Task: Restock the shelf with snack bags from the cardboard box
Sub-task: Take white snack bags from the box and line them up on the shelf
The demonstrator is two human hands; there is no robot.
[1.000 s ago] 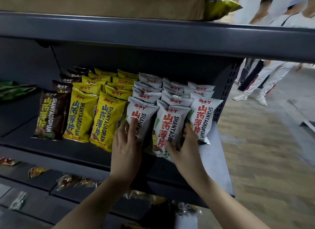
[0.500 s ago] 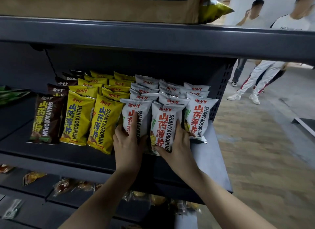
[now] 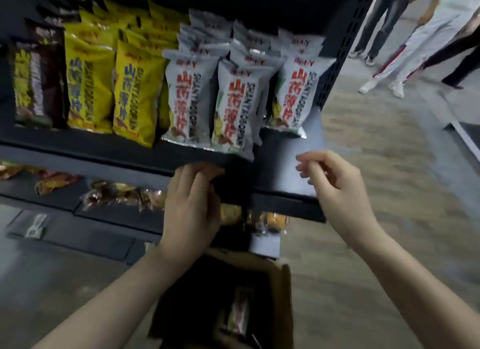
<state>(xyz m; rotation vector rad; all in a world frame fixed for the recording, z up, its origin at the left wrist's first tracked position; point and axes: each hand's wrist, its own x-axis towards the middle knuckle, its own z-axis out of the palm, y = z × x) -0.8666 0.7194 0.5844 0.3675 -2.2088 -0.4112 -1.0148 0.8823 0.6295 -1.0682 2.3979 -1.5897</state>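
Observation:
White snack bags (image 3: 233, 102) with red lettering stand in rows on the dark shelf (image 3: 109, 151), next to yellow bags (image 3: 135, 91) and brown bags (image 3: 36, 83). My left hand (image 3: 192, 205) hovers in front of the shelf's front edge with loosely curled fingers and holds nothing. My right hand (image 3: 335, 190) is raised off to the right of the shelf edge, fingers loosely curled, also empty. Below my arms stands the open cardboard box (image 3: 284, 291), with a snack bag (image 3: 240, 312) lying inside.
A lower shelf (image 3: 104, 213) holds clear packs of brown and orange snacks (image 3: 122, 195). Wooden floor (image 3: 389, 151) stretches to the right. The legs of people (image 3: 405, 44) stand at the upper right, away from the shelf.
Both hands have let go of the white bags and pulled back below the shelf edge. The view has tilted down, bringing the cardboard box into sight.

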